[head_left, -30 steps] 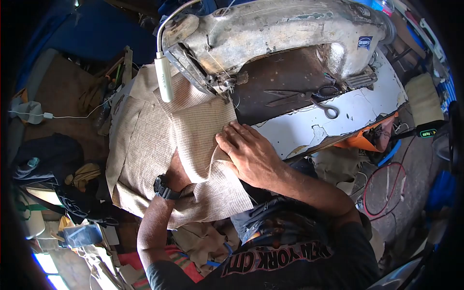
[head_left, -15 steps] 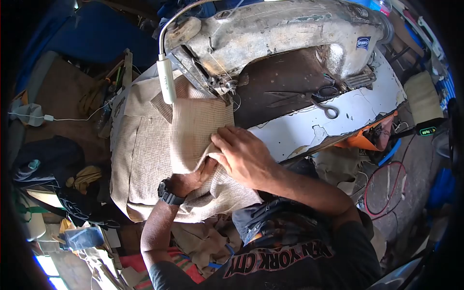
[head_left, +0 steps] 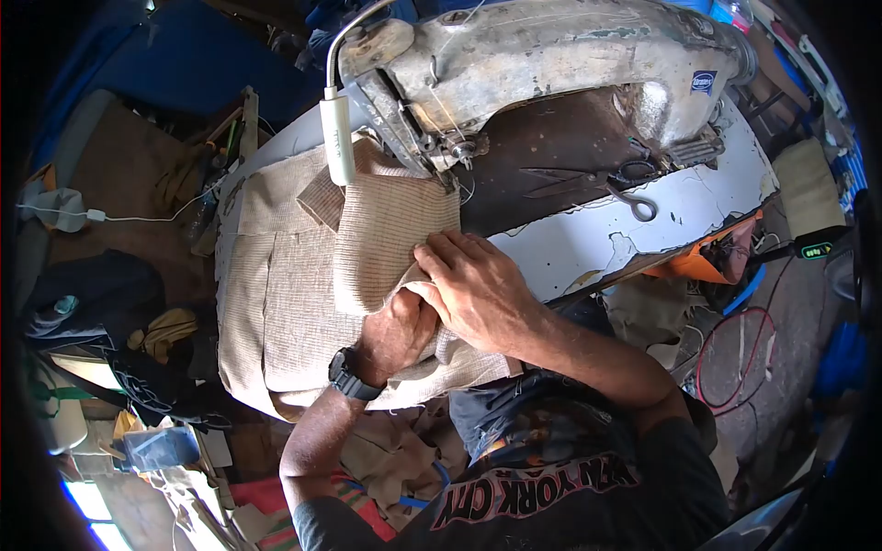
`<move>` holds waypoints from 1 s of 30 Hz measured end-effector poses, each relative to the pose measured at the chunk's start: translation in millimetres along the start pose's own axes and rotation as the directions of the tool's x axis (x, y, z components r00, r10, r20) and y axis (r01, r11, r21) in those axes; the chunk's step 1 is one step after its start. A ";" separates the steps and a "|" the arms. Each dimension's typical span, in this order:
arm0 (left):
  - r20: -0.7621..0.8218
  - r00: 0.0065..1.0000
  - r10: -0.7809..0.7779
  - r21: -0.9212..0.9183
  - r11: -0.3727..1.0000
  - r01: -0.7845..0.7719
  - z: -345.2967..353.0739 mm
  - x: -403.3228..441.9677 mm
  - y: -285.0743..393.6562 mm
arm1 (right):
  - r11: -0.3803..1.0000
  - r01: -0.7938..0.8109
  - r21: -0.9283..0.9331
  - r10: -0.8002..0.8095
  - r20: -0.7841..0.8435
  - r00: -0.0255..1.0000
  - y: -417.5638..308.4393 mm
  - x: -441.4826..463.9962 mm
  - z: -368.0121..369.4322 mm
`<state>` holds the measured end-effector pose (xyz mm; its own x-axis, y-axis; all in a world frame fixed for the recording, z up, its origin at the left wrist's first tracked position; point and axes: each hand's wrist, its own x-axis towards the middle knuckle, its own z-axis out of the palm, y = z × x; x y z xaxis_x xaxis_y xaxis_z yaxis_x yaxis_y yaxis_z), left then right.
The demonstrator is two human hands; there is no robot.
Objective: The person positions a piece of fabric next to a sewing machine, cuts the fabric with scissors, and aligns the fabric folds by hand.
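A large piece of beige ribbed fabric (head_left: 308,303) lies in folds at the sewing machine (head_left: 560,60), with one part under the needle area. My right hand (head_left: 478,289) is closed on the fabric's near right edge, thumb and fingers gripping the fold. Just below it, my left hand (head_left: 397,332), with a black watch (head_left: 354,375) on its wrist, is curled closed against the same fabric. Its fingertips are hidden by the cloth and the right hand. A white lamp (head_left: 337,142) on a bendable neck hangs beside the machine head.
Dark metal scissors (head_left: 588,184) lie on the machine bed. The white tabletop (head_left: 588,243) has chipped edges. An orange bag (head_left: 703,262) hangs below its right side. A red cable (head_left: 712,354) is on the floor at right, and dark clothing (head_left: 87,298) is piled at left.
My left hand has come further out from under the fold and moved slightly right and up. The right hand keeps its grip. The whole view has shifted a little.
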<state>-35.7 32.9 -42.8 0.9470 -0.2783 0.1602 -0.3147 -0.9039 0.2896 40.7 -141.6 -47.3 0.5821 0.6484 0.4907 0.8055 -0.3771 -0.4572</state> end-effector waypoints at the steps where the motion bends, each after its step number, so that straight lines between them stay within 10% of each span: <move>1: 0.017 1.000 -0.006 -0.017 1.000 0.006 -1.8 1.7 2.0 | 0.999 0.042 -0.031 -0.043 -0.057 0.997 1.9 0.0 1.1; 25: 0.157 0.961 -0.226 -0.124 0.961 0.246 8.5 20.4 31.9 | 0.998 0.021 -0.065 -0.015 0.081 0.997 25.0 -1.7 -3.8; 26: -0.025 0.993 -0.117 -0.126 0.986 0.113 8.1 19.8 39.5 | 0.997 0.021 -0.068 -0.015 0.084 0.996 25.1 -1.9 -4.1; 30: 0.057 0.989 0.133 0.246 0.959 -0.143 24.4 14.8 19.6 | 0.992 0.081 -0.095 -0.076 0.055 0.996 28.4 -6.7 -3.3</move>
<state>-26.3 3.2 -57.8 0.8988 -0.4142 0.1433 -0.4213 -0.9066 0.0223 60.0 -158.8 -61.1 0.5124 0.7103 0.4826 0.8567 -0.3847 -0.3435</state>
